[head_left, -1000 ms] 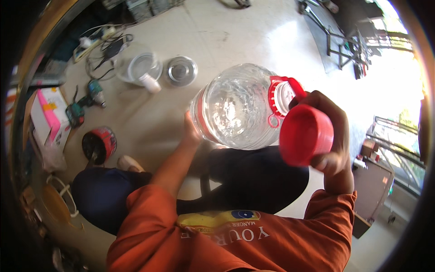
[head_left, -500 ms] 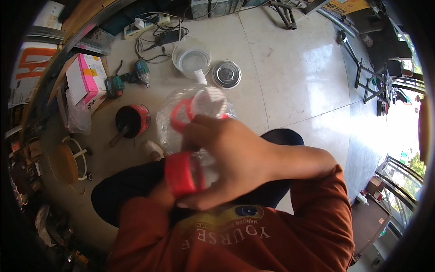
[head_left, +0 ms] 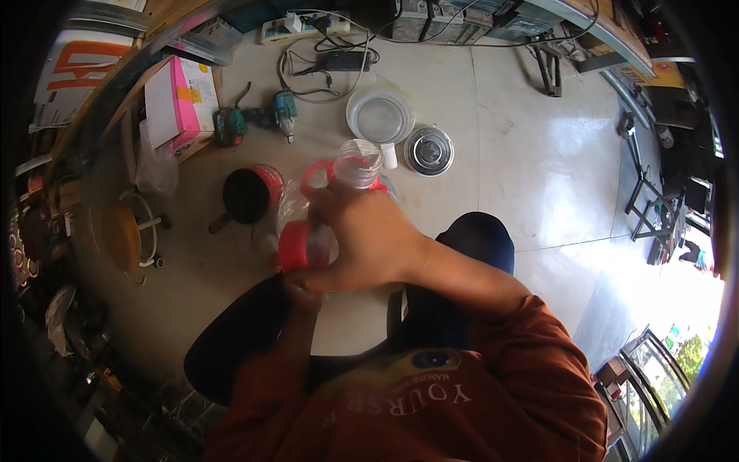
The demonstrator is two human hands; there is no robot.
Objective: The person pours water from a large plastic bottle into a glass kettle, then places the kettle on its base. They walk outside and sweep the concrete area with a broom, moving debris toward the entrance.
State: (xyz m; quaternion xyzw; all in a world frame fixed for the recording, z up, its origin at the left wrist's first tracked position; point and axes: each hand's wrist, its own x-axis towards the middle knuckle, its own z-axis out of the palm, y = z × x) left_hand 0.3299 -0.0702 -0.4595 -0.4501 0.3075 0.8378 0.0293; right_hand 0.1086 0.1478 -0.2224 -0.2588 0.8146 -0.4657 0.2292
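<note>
In front of my lap is a large clear plastic jug [head_left: 291,204] with a red handle ring [head_left: 314,177] and an open neck [head_left: 359,160] facing up. My right hand [head_left: 377,235] reaches across it, closed on a wide red cap [head_left: 293,248] at the jug's near side. Its thumb lies along the cap's lower edge, and its fingers bend near the handle ring. My left hand [head_left: 302,289] is just below the cap, mostly covered by it and the right hand. What its fingers do is hidden.
Beyond the jug are a translucent tub [head_left: 404,100] and a round metal lid [head_left: 429,150]. Two green power drills [head_left: 285,115] and a white-pink box [head_left: 181,100] lie to the left. A black pot with a red side [head_left: 248,194] stands nearer. Cables [head_left: 308,73] run behind.
Both hands have shifted slightly farther from my body, the red cap with them. The view has swung, so floor things appear farther right. The right hand keeps its hold on the cap.
</note>
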